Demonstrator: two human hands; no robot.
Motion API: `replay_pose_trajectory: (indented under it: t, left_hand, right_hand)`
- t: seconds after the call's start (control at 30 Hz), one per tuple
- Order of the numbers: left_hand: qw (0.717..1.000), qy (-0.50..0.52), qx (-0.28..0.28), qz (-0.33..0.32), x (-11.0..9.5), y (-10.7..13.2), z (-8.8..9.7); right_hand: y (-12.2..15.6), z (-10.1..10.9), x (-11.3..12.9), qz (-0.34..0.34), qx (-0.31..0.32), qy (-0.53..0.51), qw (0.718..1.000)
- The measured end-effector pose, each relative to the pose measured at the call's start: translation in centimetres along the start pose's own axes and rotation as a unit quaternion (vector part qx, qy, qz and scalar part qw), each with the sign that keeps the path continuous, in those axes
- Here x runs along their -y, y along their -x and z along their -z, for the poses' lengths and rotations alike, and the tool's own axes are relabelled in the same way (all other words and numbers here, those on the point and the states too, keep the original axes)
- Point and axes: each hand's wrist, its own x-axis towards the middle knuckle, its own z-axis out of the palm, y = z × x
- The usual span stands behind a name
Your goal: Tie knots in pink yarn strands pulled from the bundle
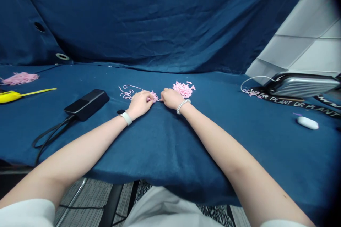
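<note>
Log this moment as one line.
left hand: on pink yarn | right hand: touching same yarn | nearby: pink yarn bits

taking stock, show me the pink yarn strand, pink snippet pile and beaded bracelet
pink yarn strand (128,94), head view, on its loose loops
pink snippet pile (183,90), head view, on its middle
beaded bracelet (183,106), head view, on the top beads

Left hand (140,104) and right hand (172,98) close together, fingers pinched

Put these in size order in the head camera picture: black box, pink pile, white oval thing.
Black box is largest. Pink pile and white oval thing look about alike, so I won't rank them.
</note>
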Motion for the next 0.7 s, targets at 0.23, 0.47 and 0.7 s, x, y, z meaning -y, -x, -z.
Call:
replay_pose_trajectory:
  t: [0.23,0.47,0.7]
  left_hand:
    - [0.998,0.038,-0.021,0.045,-0.2,0.0,0.0]
    - [0.995,0.099,0.03,0.011,-1.0,0.3,0.0]
    - [0.99,0.135,0.047,-0.011,-2.1,0.6,-0.5]
  right_hand:
    - [-1.6,2.8,0.0,-0.074,-0.098,-0.363,0.924]
    - [-1.7,7.2,2.4,-0.047,-0.171,-0.648,0.741]
    - [-1.1,9.8,5.0,-0.018,-0.202,-0.7,0.684]
